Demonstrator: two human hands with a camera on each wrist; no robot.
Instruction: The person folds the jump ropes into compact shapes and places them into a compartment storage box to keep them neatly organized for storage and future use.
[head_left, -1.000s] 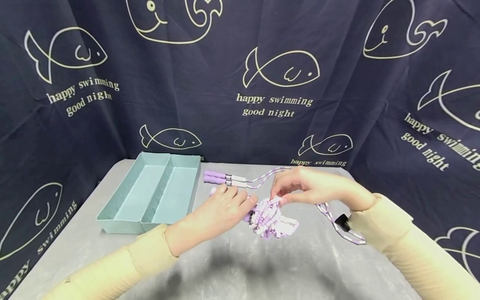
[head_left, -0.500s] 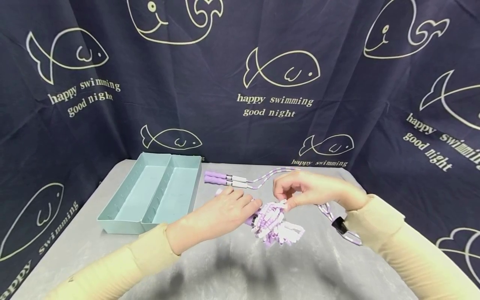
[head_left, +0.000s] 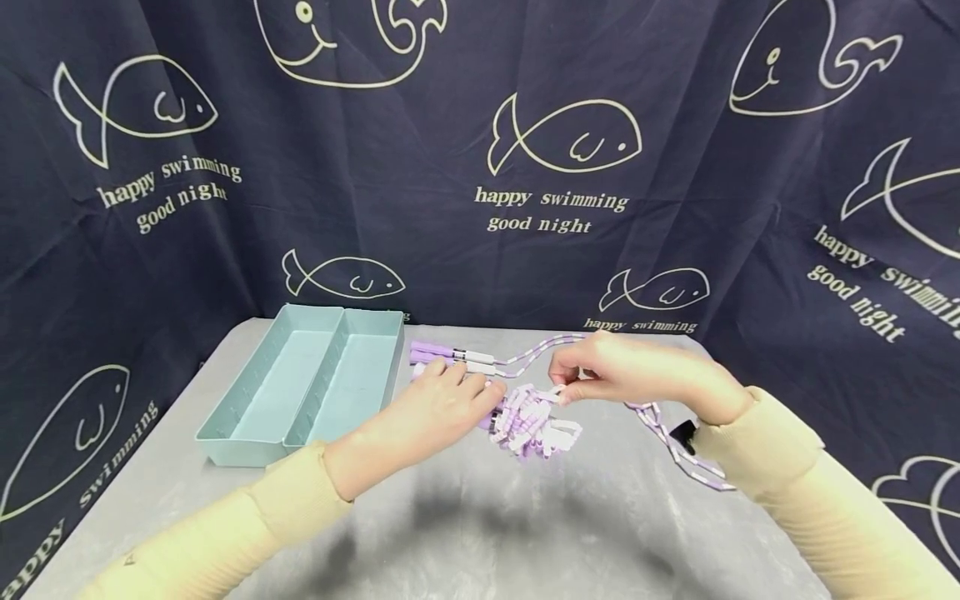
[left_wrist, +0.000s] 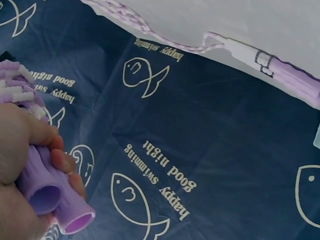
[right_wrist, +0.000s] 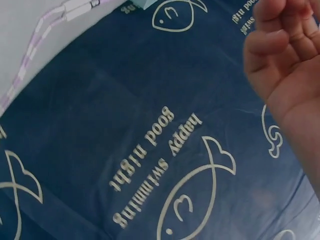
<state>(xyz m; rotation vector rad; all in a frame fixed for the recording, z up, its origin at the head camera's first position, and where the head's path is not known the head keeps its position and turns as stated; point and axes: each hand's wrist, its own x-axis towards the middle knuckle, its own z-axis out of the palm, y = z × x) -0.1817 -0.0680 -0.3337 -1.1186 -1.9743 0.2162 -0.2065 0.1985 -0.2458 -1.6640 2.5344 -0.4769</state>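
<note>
My left hand (head_left: 442,404) grips a pair of purple jump rope handles (left_wrist: 45,182); their hollow ends point out of the fist in the left wrist view. From the other side of that hand hangs the same jump rope's purple-and-white beaded cord (head_left: 525,421), wound into a thick bundle with loops sticking out. Thumb and forefinger of my right hand (head_left: 611,367) pinch a strand at the bundle's upper right. In the right wrist view, the right hand (right_wrist: 287,65) shows with curled fingers, and the bundle is out of sight.
A second jump rope (head_left: 480,357) lies at the back of the grey table, its cord running right behind my right hand. Folded cord (head_left: 667,437) with a black clip (head_left: 684,435) lies by the right sleeve. A light blue two-compartment tray (head_left: 243,452) stands at left.
Both hands and the bundle shifted slightly toward me and right, then back away and left. The right hand keeps pinching at the bundle's edge.
</note>
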